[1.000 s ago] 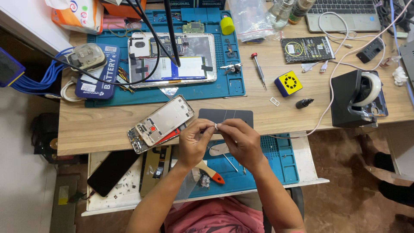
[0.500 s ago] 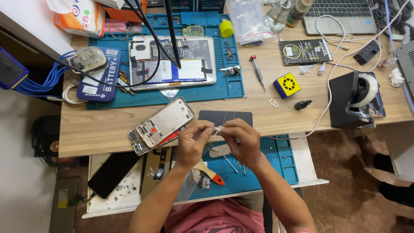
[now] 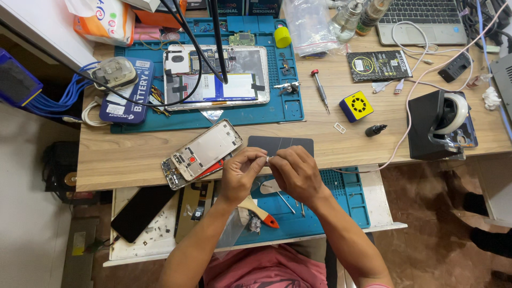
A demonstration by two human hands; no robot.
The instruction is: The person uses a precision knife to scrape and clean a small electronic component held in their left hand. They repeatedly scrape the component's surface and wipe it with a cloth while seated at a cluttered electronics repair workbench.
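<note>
Both hands meet over the front edge of the table (image 3: pixel 133 160), fingertips pressed together. The left hand (image 3: pixel 241 173) is curled almost shut, with its thumb and first finger pinching a tiny white piece (image 3: pixel 268 159). The right hand (image 3: pixel 293 173) is curled the same way and pinches the same tiny white piece from the other side. What the piece is cannot be told, as it is too small.

Going from big to small: the table is made of light wood and is full of things. A blue mat (image 3: pixel 290 109) lies at the back of it, and an opened tablet (image 3: pixel 216 77) with its insides showing lies on that mat. A laptop (image 3: pixel 421 21) sits at the far right corner. A black tape holder (image 3: pixel 434 125) with a white roll stands on the right. A pulled-out drawer (image 3: pixel 373 186) with a blue mat inside is under the hands. An opened phone frame (image 3: pixel 205 152) lies tilted just left of the left hand. A dark grey pad (image 3: pixel 280 143) lies just behind the hands. A black phone (image 3: pixel 141 213) lies in the drawer on the left. A yellow cube (image 3: pixel 356 105) sits near the middle right. A screwdriver (image 3: pixel 320 89) with a red top lies beside the blue mat.
</note>
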